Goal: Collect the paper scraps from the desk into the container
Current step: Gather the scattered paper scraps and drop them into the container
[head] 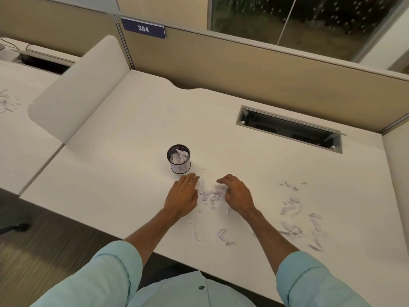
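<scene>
Left hand (pixel 184 193), right hand (pixel 238 192) cup scrap pile (pixel 211 196); container (pixel 178 158) upright.

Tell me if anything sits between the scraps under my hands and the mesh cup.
Nothing visible does. The pile of scraps lies between the left hand and right hand, and the mesh cup stands just beyond the left hand, with bare desk between.

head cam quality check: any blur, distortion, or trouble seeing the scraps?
Head view: wide-angle bends the partition edges; floor at lower left is motion-streaked; white paper scraps show low contrast on the pale desk; both hands and the container read fairly sharp.
</scene>
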